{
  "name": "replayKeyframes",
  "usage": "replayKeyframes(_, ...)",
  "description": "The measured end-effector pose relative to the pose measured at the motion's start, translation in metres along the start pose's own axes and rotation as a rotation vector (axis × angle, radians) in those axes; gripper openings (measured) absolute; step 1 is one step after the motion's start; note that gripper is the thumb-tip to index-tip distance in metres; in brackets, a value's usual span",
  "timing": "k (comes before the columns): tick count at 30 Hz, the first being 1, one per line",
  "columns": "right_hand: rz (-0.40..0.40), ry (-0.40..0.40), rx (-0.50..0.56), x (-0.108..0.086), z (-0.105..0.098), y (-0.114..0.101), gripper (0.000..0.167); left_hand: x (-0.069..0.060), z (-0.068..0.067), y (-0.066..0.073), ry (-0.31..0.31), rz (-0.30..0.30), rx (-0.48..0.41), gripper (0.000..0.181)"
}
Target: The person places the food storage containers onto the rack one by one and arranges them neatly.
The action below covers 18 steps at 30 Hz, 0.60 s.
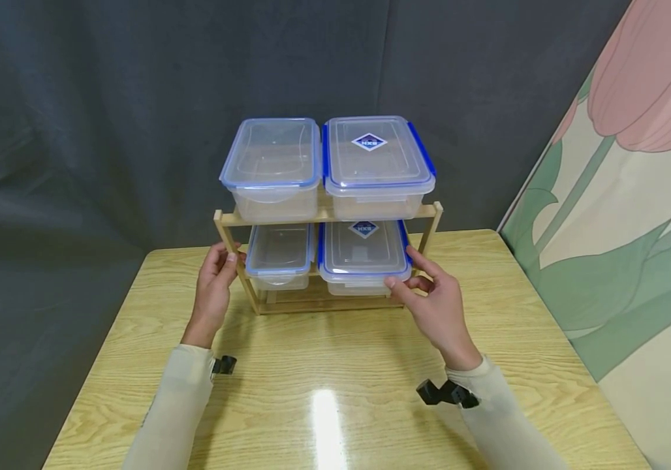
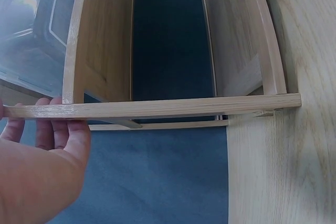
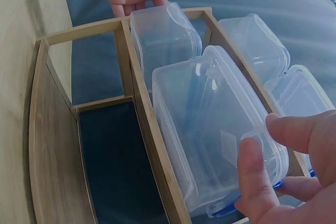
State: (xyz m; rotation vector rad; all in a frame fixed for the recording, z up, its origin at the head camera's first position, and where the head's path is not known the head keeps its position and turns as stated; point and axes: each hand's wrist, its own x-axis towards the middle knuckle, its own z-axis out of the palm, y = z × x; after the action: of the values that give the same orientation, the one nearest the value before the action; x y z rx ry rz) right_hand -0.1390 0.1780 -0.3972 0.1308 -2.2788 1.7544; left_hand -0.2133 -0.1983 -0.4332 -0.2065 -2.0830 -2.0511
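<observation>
A two-tier wooden rack [image 1: 335,305] stands on the table, holding clear plastic food containers with blue-edged lids. My left hand [image 1: 212,297] grips the rack's left side post [image 2: 173,107], its fingers reaching behind the wood. At the other side, my right hand [image 1: 438,313] holds the front right corner of the larger lower food container [image 1: 365,254], thumb at the front and fingers by its right side. Left of that container sits a smaller lower food container [image 1: 279,251]. Two more, a left upper container [image 1: 273,156] and a right upper container [image 1: 376,156], rest on the top tier.
The light wooden table [image 1: 265,405] extends in front of the rack and to both sides. Dark cloth [image 1: 136,130] hangs behind, and a wall panel with a tulip print [image 1: 617,261] borders the right side.
</observation>
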Motion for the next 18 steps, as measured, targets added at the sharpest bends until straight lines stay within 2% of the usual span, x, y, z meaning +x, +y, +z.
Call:
replayKeyframes(8,0.030,0.000,0.013,0.0086,-0.0010,0.0030,0.070,0.0001,0.0007,0.0002,0.000,-0.007,0.006,0.040)
replayKeyframes(18,0.012,-0.007,0.003,0.0114,-0.0013,0.0047,0.069,-0.0020,0.0018,0.0032,0.009,-0.017,0.017,0.040)
